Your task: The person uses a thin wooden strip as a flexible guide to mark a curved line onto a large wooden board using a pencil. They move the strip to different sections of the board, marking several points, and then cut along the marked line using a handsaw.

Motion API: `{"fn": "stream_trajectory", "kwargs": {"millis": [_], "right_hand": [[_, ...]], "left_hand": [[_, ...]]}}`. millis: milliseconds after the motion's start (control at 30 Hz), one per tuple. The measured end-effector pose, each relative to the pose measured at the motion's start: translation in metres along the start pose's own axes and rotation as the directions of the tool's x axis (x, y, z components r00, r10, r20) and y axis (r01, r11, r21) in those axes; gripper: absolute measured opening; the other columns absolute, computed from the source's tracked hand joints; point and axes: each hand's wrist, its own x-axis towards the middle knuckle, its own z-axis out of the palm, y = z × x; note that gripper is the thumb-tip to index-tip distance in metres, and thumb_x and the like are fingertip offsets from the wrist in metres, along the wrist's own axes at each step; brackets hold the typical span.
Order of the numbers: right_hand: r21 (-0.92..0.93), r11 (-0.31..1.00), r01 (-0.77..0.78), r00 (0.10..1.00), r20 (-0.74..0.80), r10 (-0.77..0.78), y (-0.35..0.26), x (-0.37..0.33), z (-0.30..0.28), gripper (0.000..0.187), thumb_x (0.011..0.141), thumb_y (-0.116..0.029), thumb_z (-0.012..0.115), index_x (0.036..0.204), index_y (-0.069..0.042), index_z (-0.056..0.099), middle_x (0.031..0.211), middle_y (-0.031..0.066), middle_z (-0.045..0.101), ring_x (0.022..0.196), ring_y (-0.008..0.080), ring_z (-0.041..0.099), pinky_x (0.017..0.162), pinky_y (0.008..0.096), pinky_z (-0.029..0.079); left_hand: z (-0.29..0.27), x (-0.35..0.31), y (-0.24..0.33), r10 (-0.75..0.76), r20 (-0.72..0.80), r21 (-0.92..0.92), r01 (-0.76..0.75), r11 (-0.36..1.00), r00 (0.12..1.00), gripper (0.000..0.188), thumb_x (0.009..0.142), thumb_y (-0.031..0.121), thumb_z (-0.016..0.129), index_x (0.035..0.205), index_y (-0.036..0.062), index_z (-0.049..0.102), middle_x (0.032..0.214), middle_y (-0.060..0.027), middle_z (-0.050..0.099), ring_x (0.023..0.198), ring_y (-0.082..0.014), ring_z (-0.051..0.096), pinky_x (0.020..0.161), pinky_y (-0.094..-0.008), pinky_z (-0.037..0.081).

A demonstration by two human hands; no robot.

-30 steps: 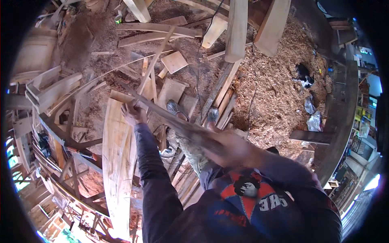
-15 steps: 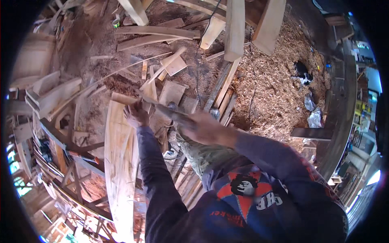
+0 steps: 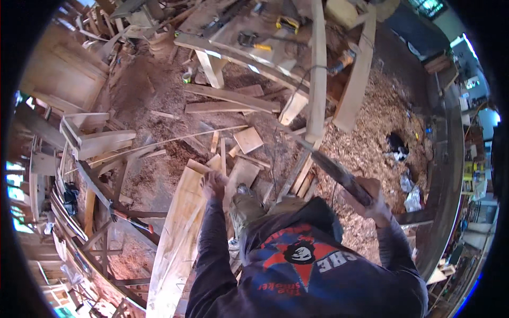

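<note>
A long, wide pale plank slants up from the lower edge, left of my body. At the right side of its upper end is my left hand, fingers curled against the edge. My right hand, off to the right, is closed round the thick dark handle of a long tool. A thinner part of the tool stretches toward the upper left and is smeared by motion, so its kind is unclear. The tool is apart from the plank's end.
Wood offcuts and boards litter the floor beyond my hands. A bench bearing tools stands ahead. Wood shavings lie in a heap to the right, with a black-and-white shape in it. Curved timber framing is at left.
My right hand has swung rightward with the tool, away from the plank's end. My left hand stays at the plank. The view has shifted, showing more of the bench.
</note>
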Motion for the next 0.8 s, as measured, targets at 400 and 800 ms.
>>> {"fn": "stream_trajectory", "kwargs": {"millis": [400, 800], "right_hand": [[-0.852, 0.496, -0.169, 0.986, -0.147, 0.084, 0.256, 0.327, 0.058, 0.051, 0.08, -0.037, 0.064, 0.12, -0.007, 0.058, 0.085, 0.0132, 0.069, 0.073, 0.0317, 0.067, 0.062, 0.0424, 0.053], [-0.794, 0.607, -0.02, 0.916, 0.228, 0.329, 0.213, 0.422, 0.138, 0.043, 0.084, -0.023, 0.07, 0.118, 0.001, 0.057, 0.117, 0.0235, 0.061, 0.112, 0.037, 0.056, 0.1, 0.0433, 0.041]], "left_hand": [[-0.155, -0.06, 0.032, 0.129, 0.435, -0.349, 0.034, 0.937, 0.891, 0.033, 0.086, 0.022, 0.06, 0.116, 0.0081, 0.059, 0.098, -0.0186, 0.067, 0.091, -0.0381, 0.066, 0.077, -0.0452, 0.053], [-0.154, -0.153, 0.098, -0.173, 0.386, -0.346, 0.316, 0.883, 0.906, 0.022, 0.079, 0.027, 0.063, 0.086, 0.0063, 0.061, 0.077, -0.0219, 0.064, 0.074, -0.0447, 0.063, 0.066, -0.0539, 0.049]]}}
